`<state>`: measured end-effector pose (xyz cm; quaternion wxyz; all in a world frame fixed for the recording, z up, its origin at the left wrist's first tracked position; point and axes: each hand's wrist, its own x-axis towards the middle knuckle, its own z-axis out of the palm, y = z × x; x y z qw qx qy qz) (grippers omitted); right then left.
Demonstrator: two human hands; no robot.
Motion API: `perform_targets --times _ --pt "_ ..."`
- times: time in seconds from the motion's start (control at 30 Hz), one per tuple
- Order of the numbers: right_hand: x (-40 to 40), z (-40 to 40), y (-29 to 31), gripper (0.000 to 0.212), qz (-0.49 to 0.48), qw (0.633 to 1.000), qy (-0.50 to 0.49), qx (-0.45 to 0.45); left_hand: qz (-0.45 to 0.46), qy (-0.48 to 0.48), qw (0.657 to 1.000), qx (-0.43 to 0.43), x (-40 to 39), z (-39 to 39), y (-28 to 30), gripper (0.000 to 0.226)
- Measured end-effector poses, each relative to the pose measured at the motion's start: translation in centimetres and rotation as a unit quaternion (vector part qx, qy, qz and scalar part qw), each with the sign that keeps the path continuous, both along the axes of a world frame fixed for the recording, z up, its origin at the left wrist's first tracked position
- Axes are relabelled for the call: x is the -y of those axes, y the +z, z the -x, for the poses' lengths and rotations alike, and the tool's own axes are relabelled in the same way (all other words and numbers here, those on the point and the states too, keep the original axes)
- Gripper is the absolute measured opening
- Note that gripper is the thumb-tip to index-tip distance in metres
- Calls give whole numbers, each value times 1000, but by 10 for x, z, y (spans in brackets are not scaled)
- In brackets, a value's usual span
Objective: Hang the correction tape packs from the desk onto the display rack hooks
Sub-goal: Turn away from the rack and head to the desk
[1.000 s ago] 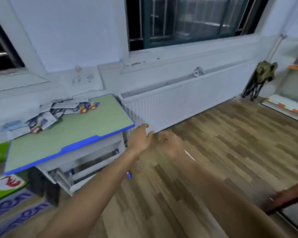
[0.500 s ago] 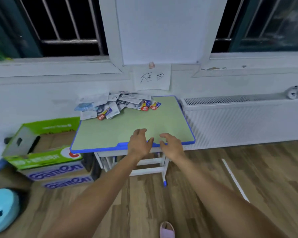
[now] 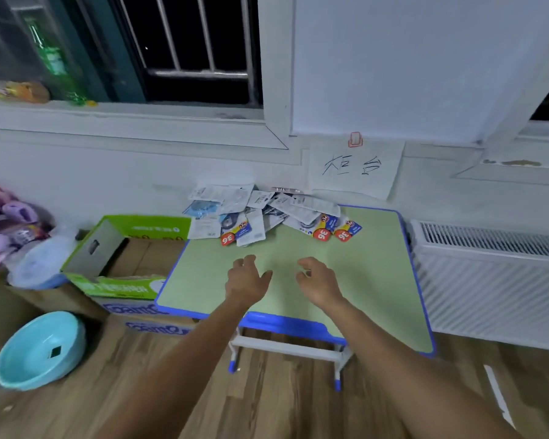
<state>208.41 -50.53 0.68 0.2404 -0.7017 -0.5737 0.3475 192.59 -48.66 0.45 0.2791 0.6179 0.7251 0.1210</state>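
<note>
Two hands out over the green desk, both holding nothing. Head view only. Left hand hangs above the desktop with fingers loosely spread, slightly curled; right hand the same, thumb apart from the fingers. Neither touches the correction tape packs, heaped at the desk's far edge against the wall, well ahead of the fingertips; some lie printed side down, a few show red "36" price tags. Paper sign is clipped to the wall just above the heap. Green cardboard box stands left of the desk, blue basin on the floor, radiator to the right. Change: a second ago the view faced the radiator side; half a second ago the hands were at the near desk edge, now further in. Reads as the reach for a pack, no grasp yet. Display rack is out of view.
</note>
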Motion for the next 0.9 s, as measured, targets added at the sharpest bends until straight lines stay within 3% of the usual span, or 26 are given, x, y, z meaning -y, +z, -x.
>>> perform_targets --times 0.3,0.5,0.7,0.9 --pt "-112 61 -17 37 0 1000 19 15 -23 83 996 10 -108 73 -16 55" --pt "-200 121 -16 40 -56 994 36 82 -49 51 997 -20 -195 129 -22 59" --pt "-259 158 -29 63 -71 972 106 199 -50 12 998 -48 -264 164 -33 58" --pt "-289 170 -52 82 -16 951 152 270 19 80 996 -34 -306 179 -52 70"
